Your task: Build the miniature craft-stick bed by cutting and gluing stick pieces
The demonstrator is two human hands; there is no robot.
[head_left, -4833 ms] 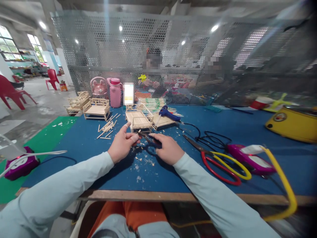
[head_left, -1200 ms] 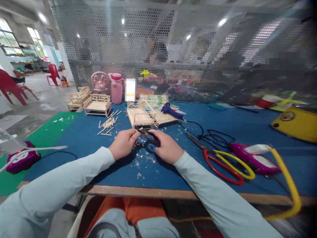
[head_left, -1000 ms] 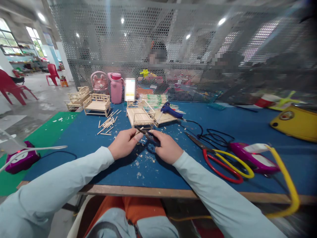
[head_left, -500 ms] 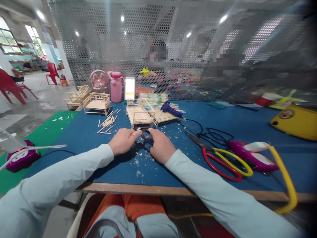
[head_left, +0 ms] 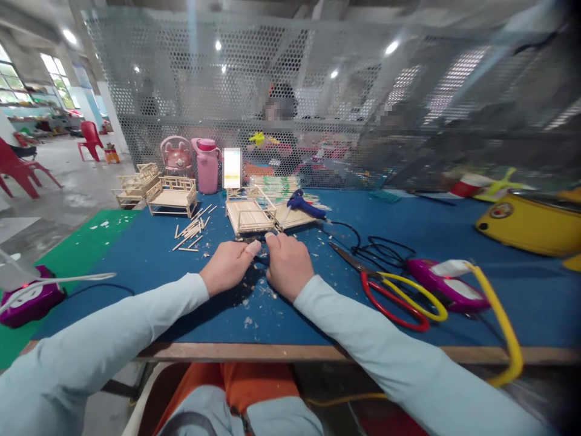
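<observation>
Close together over the blue table mat [head_left: 181, 321], both hands are closed. My right hand [head_left: 288, 263] grips blue-handled pliers [head_left: 262, 260]; their dark jaws are mostly covered by my fingers. My left hand [head_left: 230, 263] is pinched, thumb on top, against the tool's front end; what it holds is hidden. Just beyond my hands stands a miniature wooden bed frame [head_left: 252, 215] made of thin sticks. Loose cut sticks [head_left: 193, 230] lie to the left of it. A blue glue gun [head_left: 306, 206] rests on a flat wooden piece [head_left: 290, 219].
Red-and-yellow-handled scissors [head_left: 390, 297] and a purple power strip [head_left: 447, 284] with a yellow cord lie right. Another miniature bench [head_left: 171, 197], a pink bottle [head_left: 207, 166] and a lit phone [head_left: 232, 168] stand at the back before a perforated metal screen [head_left: 190, 72]. A person sits beyond it.
My view has shifted slightly. My right hand has turned over the pliers and closed nearer to my left, hiding most of the handle loop seen before.
</observation>
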